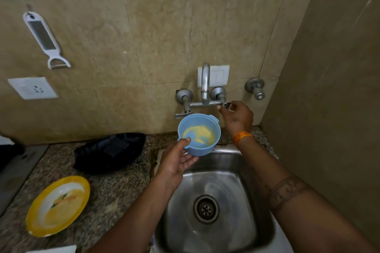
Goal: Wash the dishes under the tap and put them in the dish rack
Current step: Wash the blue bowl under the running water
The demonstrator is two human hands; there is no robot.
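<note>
Gripping the rim of a blue bowl [199, 134] smeared with yellow residue, the left hand [178, 162] holds it above the steel sink [236, 162] under the tap [205, 80], while the right hand [237, 118] pinches the tap's right handle [226, 105].

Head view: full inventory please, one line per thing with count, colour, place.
bowl: 1, light blue with yellow residue, held above the sink's back edge
plate: 1, yellow rim, soiled, counter left of sink
sink: 1, steel
tap: 1, chrome, wall-mounted, no water seen
tap handle: 1, chrome, right end of tap
spare valve: 1, chrome, wall right of tap
black tray: 1, counter behind plate
grater-peeler: 1, white, hanging on wall
socket: 1, white, wall left
left hand: holds bowl
right hand: pinches tap handle
</note>
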